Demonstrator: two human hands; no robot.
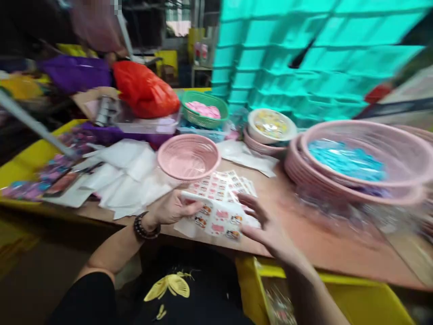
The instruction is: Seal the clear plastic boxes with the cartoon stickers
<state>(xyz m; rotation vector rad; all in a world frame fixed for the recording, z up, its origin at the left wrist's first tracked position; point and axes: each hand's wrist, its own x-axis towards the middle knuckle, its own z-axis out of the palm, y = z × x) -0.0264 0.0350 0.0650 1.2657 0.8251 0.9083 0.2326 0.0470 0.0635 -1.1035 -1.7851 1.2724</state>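
Observation:
My left hand [174,207], with a beaded bracelet on the wrist, pinches the top left corner of a sticker sheet [218,221]. The sheet is white with small orange-and-white and pink cartoon figures, and its upper edge is tilted up. At its right edge, my right hand [265,225] has thumb and fingers spread apart. Whether the right fingertips touch the sheet is hard to tell. Behind lie several more printed sheets [216,185], fanned out on the brown tabletop [280,198]. A pink round basket [189,158] stands just beyond them.
White plastic bags [125,176] are piled left. Stacked pink basins [301,167] stand right, with bagged blue pieces [345,160]. At the back are a green basket [204,108], a white bowl [272,126], a red bag [145,88] and turquoise crates [270,58]. A yellow bin [331,289] sits below the table edge.

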